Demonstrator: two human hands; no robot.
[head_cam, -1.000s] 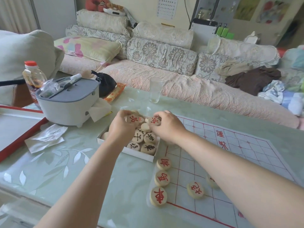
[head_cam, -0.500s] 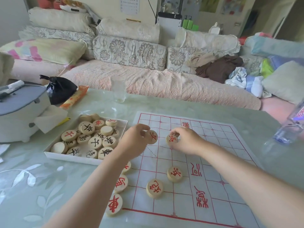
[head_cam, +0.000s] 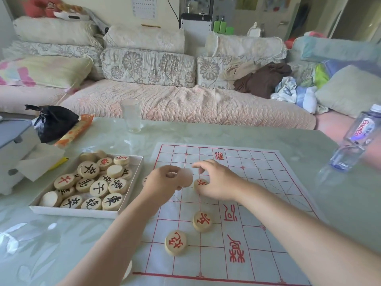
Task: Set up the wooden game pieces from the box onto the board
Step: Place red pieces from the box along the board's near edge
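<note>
A red-marked piece (head_cam: pixel 200 183) lies on the board (head_cam: pixel 257 182) under the right hand (head_cam: pixel 218 180). The thumb and curled fingers pinch its rim, and the index finger is raised. I judge that it is being set on a crossing of lines. Just left of this grip, the left hand (head_cam: pixel 162 181) pinches a second piece (head_cam: pixel 186 178), blurred, above the board's left edge. The next move calls for seating each piece exactly and letting go. Further left of both grips stands the box (head_cam: pixel 82 212), with many pieces inside.
</note>
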